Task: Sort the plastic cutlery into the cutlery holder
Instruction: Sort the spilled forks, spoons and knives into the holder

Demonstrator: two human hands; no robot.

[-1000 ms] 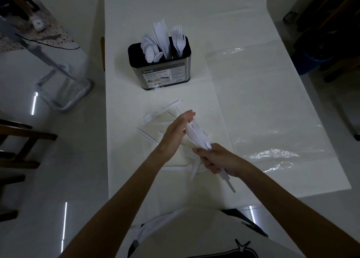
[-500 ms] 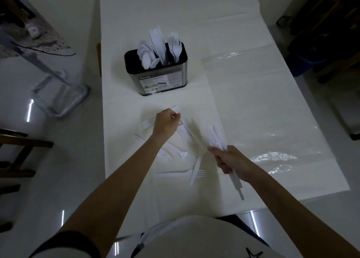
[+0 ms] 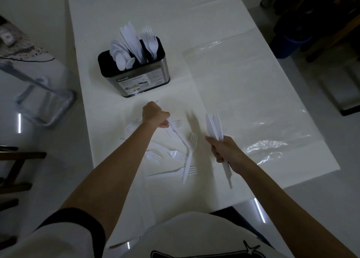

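The cutlery holder (image 3: 145, 77), a steel box with a black rim, stands on the white table and holds white spoons, knives and forks upright in separate sections. Several white plastic forks (image 3: 190, 150) lie scattered on the cloth in front of me. My left hand (image 3: 154, 115) is closed around one white piece (image 3: 176, 130) from this pile, its far tip poking out past my knuckles. My right hand (image 3: 224, 150) grips a bundle of white knives (image 3: 215, 126), blades pointing away from me, to the right of the pile.
A clear plastic sheet (image 3: 253, 101) covers the right half of the table (image 3: 116, 10). A metal frame (image 3: 44, 101) stands on the floor to the left, dark chairs at the far left, a blue bin (image 3: 288, 43) at the upper right.
My left hand has left the bundle, reached forward into the pile and closed on a piece. My right hand has shifted right with the knives.
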